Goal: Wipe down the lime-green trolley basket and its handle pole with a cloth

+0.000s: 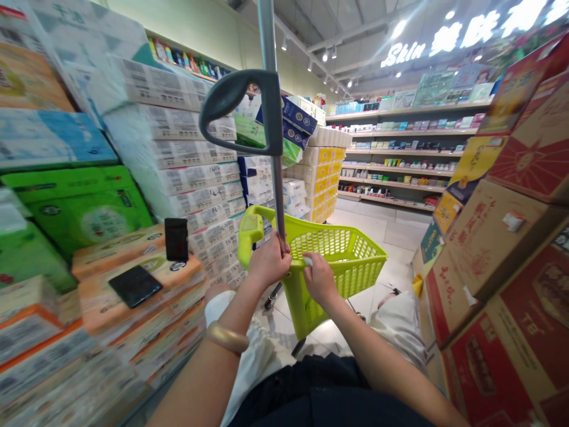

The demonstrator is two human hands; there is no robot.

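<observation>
My left hand (pixel 268 261) is closed around the metal pole (pixel 278 196) of the cart's pull handle, low down near the basket rim. The grey loop grip (pixel 235 104) of that handle rises high in front of me. My right hand (pixel 317 276) is pinched on a small white thing, a cloth or wipe, pressed against the rim of the lime-green shopping basket cart (pixel 351 261). A gold bangle (pixel 226 337) sits on my left wrist. I appear seated low on the floor, with white trouser knees on either side.
Stacks of tissue and paper packs (pixel 178 172) fill the left side; two dark phones (pixel 176 238) rest on them. Red and brown cartons (pixel 502 255) are piled on the right. Store shelves (pixel 395 154) line the back, with tiled aisle floor between.
</observation>
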